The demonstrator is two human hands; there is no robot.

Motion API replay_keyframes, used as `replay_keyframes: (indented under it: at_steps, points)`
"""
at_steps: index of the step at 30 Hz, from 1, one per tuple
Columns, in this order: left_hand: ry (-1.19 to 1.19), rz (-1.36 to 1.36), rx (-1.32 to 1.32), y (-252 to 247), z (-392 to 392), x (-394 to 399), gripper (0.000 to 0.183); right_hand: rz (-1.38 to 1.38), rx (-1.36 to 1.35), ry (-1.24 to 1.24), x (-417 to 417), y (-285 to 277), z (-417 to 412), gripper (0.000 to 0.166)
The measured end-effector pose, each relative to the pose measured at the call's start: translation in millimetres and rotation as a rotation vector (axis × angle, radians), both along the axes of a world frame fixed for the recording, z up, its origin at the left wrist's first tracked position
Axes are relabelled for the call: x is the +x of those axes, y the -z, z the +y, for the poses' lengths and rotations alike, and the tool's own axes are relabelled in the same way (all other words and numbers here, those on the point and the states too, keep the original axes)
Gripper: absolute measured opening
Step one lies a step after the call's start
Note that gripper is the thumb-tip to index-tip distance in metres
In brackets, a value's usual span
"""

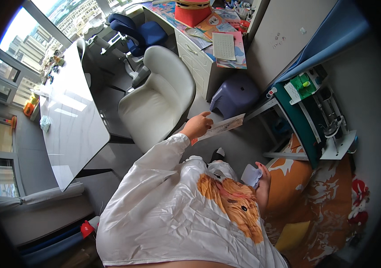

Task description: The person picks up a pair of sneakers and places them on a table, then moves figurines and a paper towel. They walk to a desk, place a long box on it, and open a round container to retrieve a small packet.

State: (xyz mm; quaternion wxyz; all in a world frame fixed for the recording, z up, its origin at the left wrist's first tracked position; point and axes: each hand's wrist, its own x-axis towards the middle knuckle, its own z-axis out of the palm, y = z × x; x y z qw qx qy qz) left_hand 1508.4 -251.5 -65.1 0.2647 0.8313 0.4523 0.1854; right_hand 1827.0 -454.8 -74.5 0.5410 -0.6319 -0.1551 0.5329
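My left hand [195, 126] reaches out from a white sleeve, in front of the pale armchair. It grips one end of a flat printed sheet [225, 126], seen nearly edge-on with a red corner by my fingers. My right hand [264, 182] is lower, beside my white top with its orange animal print. A small pale bluish-white piece [251, 176], perhaps folded paper or cloth, is held in it. Part of that hand's grip is hidden from view.
A white armchair [160, 93] stands ahead, with a glossy marble-look table [76, 124] to its left. Further off are a purple stool [235, 95] and a white desk [194, 60]. At right, a green-topped metal-framed table [294, 124] stands by orange patterned fabric [324, 197].
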Motion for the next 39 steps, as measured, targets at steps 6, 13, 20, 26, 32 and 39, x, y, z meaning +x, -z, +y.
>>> replay_keyframes:
  at_steps: [6, 13, 20, 26, 32, 39]
  points:
    - [-0.176, -0.051, -0.2, -1.8, -14.6, 28.5, 0.011, -0.445, 0.014, -0.519, 55.4, -83.2, 159.4, 0.031]
    - [-0.403, -0.177, -0.297, -10.3, -56.5, -19.1, 0.013, -0.452, 0.155, -0.794, -3.9, -104.6, 279.5, 0.037]
    - [-0.702, -0.148, -0.44, -11.7, -68.6, -101.7, 0.016, -0.231, 0.172, -0.968, -131.6, -86.5, 305.7, 0.028]
    - [-0.923, -0.262, -0.486, 4.7, -70.1, -172.8, 0.016, -0.064, 0.038, -1.268, -246.3, -85.7, 348.9, 0.037]
    - [-1.074, -0.38, -0.493, 37.7, -92.5, -225.9, 0.015, -0.769, 0.229, -1.35, -394.0, 7.6, 390.3, 0.033]
    - [-1.229, -0.485, -0.627, 81.9, -142.9, -226.0, 0.012, -1.102, 0.092, -1.38, -495.4, 170.6, 418.3, 0.034]
